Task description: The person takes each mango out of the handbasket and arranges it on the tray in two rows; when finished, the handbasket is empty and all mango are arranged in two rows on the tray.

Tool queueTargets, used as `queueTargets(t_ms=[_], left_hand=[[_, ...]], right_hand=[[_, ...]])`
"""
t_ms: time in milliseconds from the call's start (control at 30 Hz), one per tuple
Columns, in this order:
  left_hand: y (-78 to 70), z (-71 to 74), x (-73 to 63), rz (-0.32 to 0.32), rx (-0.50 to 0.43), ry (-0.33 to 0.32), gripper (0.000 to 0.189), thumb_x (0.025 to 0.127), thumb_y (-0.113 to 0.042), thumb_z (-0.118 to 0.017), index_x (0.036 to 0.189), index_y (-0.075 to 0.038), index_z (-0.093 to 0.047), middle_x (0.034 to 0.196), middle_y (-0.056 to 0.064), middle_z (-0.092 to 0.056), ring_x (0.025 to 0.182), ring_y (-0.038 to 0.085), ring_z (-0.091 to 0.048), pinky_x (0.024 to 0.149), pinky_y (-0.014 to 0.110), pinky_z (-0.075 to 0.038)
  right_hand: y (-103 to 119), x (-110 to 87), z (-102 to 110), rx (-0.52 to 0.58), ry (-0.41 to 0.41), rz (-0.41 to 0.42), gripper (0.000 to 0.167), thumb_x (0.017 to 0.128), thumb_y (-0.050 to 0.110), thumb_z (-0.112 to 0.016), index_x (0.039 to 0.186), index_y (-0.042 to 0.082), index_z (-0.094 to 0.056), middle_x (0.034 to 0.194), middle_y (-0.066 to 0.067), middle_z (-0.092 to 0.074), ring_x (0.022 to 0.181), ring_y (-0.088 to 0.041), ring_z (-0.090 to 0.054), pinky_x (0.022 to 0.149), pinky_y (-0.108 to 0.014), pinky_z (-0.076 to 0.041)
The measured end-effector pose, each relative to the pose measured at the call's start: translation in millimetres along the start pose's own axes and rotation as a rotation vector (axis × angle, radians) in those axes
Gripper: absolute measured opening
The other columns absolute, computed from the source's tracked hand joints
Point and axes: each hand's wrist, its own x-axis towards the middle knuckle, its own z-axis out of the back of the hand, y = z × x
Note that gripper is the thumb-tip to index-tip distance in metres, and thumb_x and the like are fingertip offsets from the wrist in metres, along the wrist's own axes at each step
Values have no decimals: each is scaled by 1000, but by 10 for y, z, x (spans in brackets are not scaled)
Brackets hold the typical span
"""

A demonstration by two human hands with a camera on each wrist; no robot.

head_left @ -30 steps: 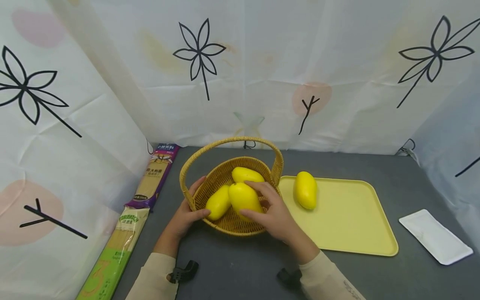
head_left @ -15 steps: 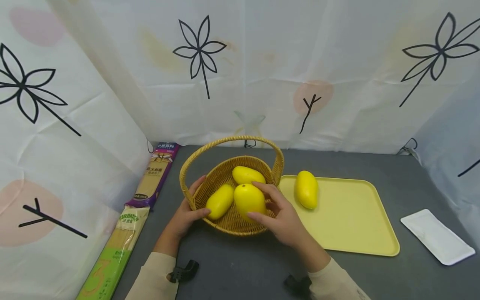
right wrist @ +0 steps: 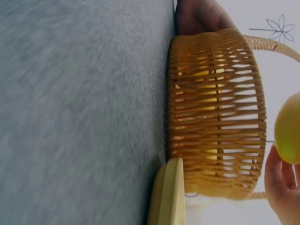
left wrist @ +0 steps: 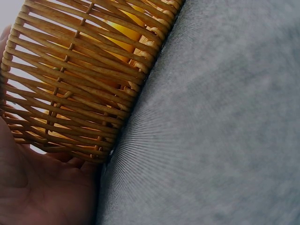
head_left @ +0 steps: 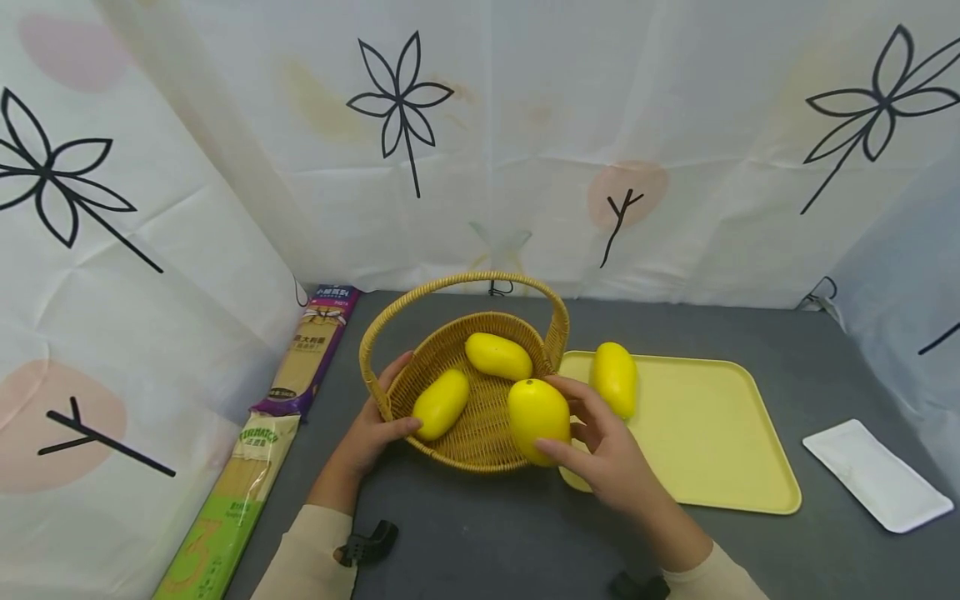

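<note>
My right hand (head_left: 611, 458) grips a yellow mango (head_left: 536, 421) over the right rim of a wicker basket (head_left: 483, 437). In the right wrist view this mango (right wrist: 289, 131) is raised above the basket's rim, fingers against its side. Two more mangoes lie inside, one at the left (head_left: 441, 405) and one at the back (head_left: 498, 357). My left hand (head_left: 369, 435) holds the basket's left side, thumb over the rim. The left wrist view shows that hand (left wrist: 42, 187) against the woven wall (left wrist: 65, 84). Right of the basket, another mango (head_left: 615, 379) lies on a yellow tray (head_left: 705, 433).
A white rectangular dish (head_left: 877, 475) sits at the far right. Along the left edge lie a purple pasta packet (head_left: 315, 350) and a green noodle packet (head_left: 232, 500). The basket's tall handle (head_left: 465, 277) arches over its back. Printed white curtains surround the grey table.
My right hand has carried the gripped mango rightward from above the basket's middle to its right rim. The left hand and the basket have stayed in place.
</note>
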Motion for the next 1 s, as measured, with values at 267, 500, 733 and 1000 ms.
queueTargets(t_ms=[267,500,733,1000], left_hand=[[4,-14,0,3,-9,-2,97,99,-11,-76,176,-15,-17,176,19,-26,157,48,-24,123,33,-28],[4,-12,-8,-2,-9,-7,98,99,-14,-78,176,-15,-18,176,21,-25,156,48,-24,123,32,-29],[-8,-13,-6,0,-8,-7,97,99,-15,-78,176,-15,-18,176,19,-25,157,47,-24,123,31,-29],[5,1,-1,0,-6,1,97,100,-16,-78,176,-16,-19,176,19,-25,157,45,-25,123,31,-28]], right_hand=[[8,-113,244,26,-33,30,67,98,-16,-70,158,0,-45,149,-17,-55,126,-25,-62,94,-36,-59],[-70,-99,445,12,-90,45,68,98,-21,-65,159,-5,-40,155,-15,-50,130,-22,-62,95,-33,-58],[-127,-98,586,-16,-166,6,63,99,-18,-65,157,-6,-41,154,-12,-50,130,-19,-61,97,-28,-56],[-141,-93,791,-34,-236,-20,58,103,-15,-64,156,-3,-45,149,-11,-53,127,-19,-61,96,-25,-56]])
